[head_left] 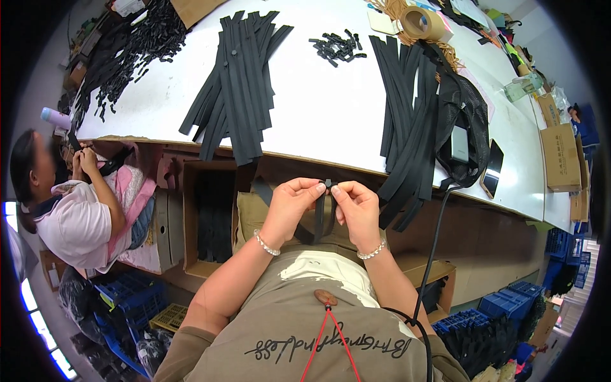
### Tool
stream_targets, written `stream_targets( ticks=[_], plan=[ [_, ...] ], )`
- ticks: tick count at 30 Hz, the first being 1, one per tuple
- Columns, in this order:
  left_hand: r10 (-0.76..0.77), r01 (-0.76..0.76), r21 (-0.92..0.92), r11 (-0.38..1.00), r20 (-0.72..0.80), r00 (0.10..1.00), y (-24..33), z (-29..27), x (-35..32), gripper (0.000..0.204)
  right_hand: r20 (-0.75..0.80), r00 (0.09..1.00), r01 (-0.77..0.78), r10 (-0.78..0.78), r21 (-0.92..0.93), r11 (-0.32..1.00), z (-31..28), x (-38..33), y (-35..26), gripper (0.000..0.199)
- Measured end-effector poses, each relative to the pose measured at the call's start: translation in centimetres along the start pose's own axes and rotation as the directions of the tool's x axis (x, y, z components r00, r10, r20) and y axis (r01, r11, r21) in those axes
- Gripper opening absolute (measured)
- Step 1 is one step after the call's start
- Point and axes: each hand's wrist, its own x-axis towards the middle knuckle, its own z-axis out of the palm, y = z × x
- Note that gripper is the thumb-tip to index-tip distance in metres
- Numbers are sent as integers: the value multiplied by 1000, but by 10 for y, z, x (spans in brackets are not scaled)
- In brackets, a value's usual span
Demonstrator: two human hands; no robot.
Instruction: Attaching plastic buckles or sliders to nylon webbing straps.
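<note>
In front of my body, just off the table's near edge, my left hand [298, 198] and my right hand [358, 205] meet with thumbs and fingers pinched. Between them is a black strap [318, 219], its loop hanging below the fingertips. A small dark fitting [328, 183] sits at the pinch; its exact kind is too small to make out. Beyond my hands, a bundle of flat black straps [238, 83] lies on the table to the left. Another strap bundle [407, 127] drapes over the edge to the right. Small black pieces [336, 48] lie heaped between the bundles.
A black mesh bag [474, 105] holding a grey device, a phone [492, 169] and a tape roll [422, 24] are on the right of the white table [318, 114]. A black cable [435, 254] hangs beside my right arm. A co-worker [76, 204] sits left, near an open carton [191, 223].
</note>
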Motion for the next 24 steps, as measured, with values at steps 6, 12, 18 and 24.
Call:
stream_targets(
  ticks=[6,12,18,24],
  plan=[
    [-107,107,-38,994,-6,994,-8,2,23,15,-43,999,12,-5,177,984,-6,17,15,9],
    [-56,55,-84,995,-11,998,-6,10,26,17,-126,992,2,22,190,982,-6,23,15,8],
    [6,-11,-59,998,-75,997,-19,11,31,17,-179,984,11,27,207,978,-4,24,17,7],
    [5,-18,-122,992,-108,994,-16,18,28,14,-205,978,13,30,207,978,-2,25,19,7]
  ],
)
